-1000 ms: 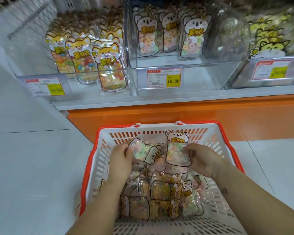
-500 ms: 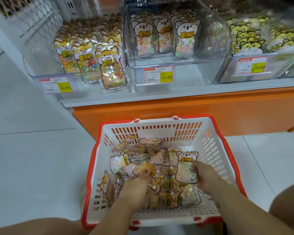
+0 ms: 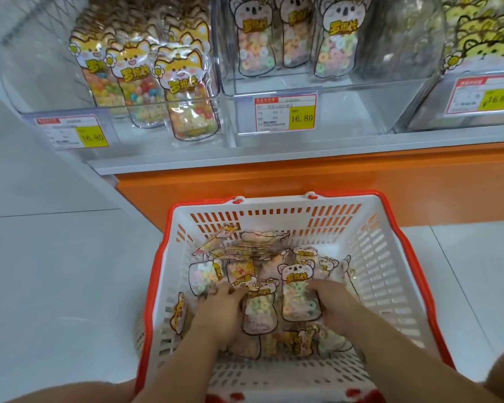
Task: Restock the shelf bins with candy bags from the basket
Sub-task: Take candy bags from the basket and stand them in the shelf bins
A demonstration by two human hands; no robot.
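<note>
A white basket with a red rim (image 3: pixel 396 257) stands on the floor before the shelf, holding several clear candy bags. My right hand (image 3: pixel 333 303) grips an upright koala bag of ring candies (image 3: pixel 298 292) by its right edge. My left hand (image 3: pixel 218 308) reaches down among the bags and holds a second koala bag (image 3: pixel 258 312) at its left side; the fingers are partly hidden. On the shelf, the middle clear bin (image 3: pixel 326 91) holds three koala bags at its back.
The left bin (image 3: pixel 157 106) is packed with fox bags of jelly beans. The right bin (image 3: pixel 477 53) holds yellow tiger bags. Price tags reading 16.80 hang on each bin front. An orange shelf base (image 3: pixel 274 175) runs behind the basket. My knees show at both bottom corners.
My left hand let go of its first bag and moved down to another bag in the basket. My right hand lowered with its koala bag. The view tilted closer to the shelf.
</note>
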